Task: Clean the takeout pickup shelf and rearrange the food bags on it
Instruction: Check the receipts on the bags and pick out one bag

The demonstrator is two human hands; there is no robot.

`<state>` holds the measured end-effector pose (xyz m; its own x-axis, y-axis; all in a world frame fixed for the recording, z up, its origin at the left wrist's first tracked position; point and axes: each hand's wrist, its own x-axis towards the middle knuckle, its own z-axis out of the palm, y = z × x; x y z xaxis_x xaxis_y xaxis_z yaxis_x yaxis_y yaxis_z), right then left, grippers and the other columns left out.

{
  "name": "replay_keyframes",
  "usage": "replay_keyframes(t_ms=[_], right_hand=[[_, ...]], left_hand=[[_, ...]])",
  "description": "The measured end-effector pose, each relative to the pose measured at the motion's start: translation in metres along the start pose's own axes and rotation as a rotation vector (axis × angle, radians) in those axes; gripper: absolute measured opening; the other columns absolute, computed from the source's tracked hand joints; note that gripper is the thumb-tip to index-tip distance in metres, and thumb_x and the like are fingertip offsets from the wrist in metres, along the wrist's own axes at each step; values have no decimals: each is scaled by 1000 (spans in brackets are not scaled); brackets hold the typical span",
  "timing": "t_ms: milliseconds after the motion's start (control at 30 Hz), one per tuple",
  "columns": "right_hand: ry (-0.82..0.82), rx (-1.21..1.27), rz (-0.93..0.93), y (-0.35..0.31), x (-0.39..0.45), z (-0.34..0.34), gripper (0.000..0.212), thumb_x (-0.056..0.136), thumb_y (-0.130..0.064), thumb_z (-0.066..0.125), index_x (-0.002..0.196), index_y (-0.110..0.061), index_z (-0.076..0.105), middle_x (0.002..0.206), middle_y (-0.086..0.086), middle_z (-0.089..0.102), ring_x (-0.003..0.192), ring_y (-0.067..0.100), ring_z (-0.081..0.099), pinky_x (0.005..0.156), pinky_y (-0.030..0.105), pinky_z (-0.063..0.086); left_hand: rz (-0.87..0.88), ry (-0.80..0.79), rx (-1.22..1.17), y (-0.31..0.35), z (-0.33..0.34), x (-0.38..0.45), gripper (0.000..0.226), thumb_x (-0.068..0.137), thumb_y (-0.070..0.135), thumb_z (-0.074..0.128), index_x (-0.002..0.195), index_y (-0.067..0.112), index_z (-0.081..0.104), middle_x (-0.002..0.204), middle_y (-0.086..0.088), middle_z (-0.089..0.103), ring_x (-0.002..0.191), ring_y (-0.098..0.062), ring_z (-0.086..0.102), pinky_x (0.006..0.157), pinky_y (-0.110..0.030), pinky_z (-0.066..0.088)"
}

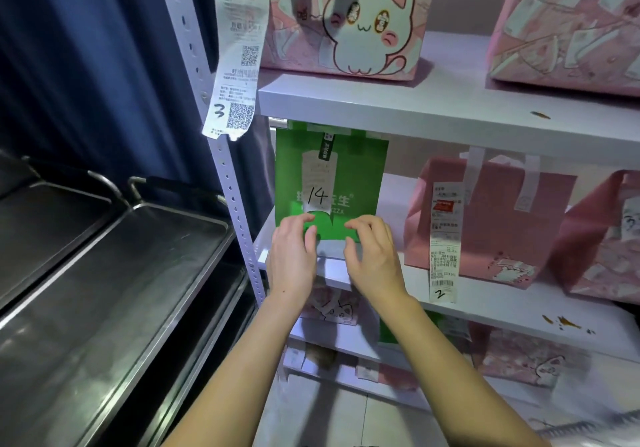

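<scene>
While reaching to the middle shelf (485, 303): one green bag (330, 183) marked 14 at its left end, two pink bags (491, 218) beside it, two more pink cat-print bags (349, 17) on the board above. Both hands low on the green bag's front, left hand (292, 256) and right hand (372, 256) near each other, fingers (304, 220) loosely curled and spread, fingertips touching the bag, gripping nothing. Brown stains (561, 322) along the shelf edges.

Both bare forearms reach forward and up, side by side. The left hand (292, 251) and right hand (372, 252) are held close together, backs toward the camera, fingers spread and slightly curled, gripping nothing.
</scene>
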<state>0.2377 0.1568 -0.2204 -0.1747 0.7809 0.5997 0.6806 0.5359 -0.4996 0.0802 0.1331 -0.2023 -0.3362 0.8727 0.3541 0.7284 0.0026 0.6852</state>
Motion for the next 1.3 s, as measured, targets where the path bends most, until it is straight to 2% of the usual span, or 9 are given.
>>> replay_keyframes(t_ms=[233,433,600,800,933,1033,1133,1200,1300], right_hand=[[-5,-64,78,-10,-22,10,27,90,-3,62,117,-6,67,115,9,57,108,25,53,93,40,50],[-37,-83,151,-10,-57,13,27,90,-1,61,116,-7,66,117,9,58,110,28,55,96,43,50],[-86,-73,132,-8,-98,14,23,89,2,62,111,-6,66,112,9,59,103,28,56,91,41,50],[-222,2,143,3,-154,28,21,93,-4,58,112,-10,66,114,4,56,106,23,54,91,38,49],[-300,2,161,17,-190,54,22,95,-5,57,115,-11,65,117,5,57,108,26,55,95,41,48],[-353,9,170,24,-212,82,23,93,-3,57,114,-11,65,113,5,58,106,28,55,93,42,48],[-412,22,165,31,-230,115,23,91,-3,58,112,-11,65,111,4,58,105,23,52,93,41,46],[-395,31,189,39,-238,140,24,90,-3,58,111,-11,66,110,3,59,104,20,51,94,38,45],[-315,35,138,51,-252,172,25,87,6,57,106,-6,66,104,7,61,98,26,57,91,39,49]], left_hand=[[-11,-110,9,-22,-5,-10,29,107,27,49,132,19,61,132,4,61,121,-15,54,83,-27,38],[-44,-200,-2,-45,3,-36,28,106,31,45,131,26,59,130,8,60,118,-16,57,84,-44,54],[-93,-216,19,-61,9,-75,27,106,29,47,128,22,61,128,5,61,117,-18,56,87,-41,50],[-241,-210,25,-94,20,-135,17,105,27,48,116,29,62,123,12,61,110,-14,57,81,-37,50],[-330,-205,53,-129,30,-164,19,106,27,47,119,28,61,118,9,61,106,-16,59,81,-42,52],[-353,-198,71,-154,42,-176,18,106,28,47,117,28,60,118,10,61,104,-16,60,80,-43,52],[-373,-215,110,-179,59,-182,20,106,30,43,119,29,59,122,9,60,108,-17,59,84,-45,52],[-333,-249,122,-197,73,-184,22,105,29,42,121,27,58,123,5,59,110,-20,56,87,-47,51],[-285,-284,93,-226,93,-187,22,104,26,43,121,25,57,119,4,58,111,-20,53,91,-47,48]])
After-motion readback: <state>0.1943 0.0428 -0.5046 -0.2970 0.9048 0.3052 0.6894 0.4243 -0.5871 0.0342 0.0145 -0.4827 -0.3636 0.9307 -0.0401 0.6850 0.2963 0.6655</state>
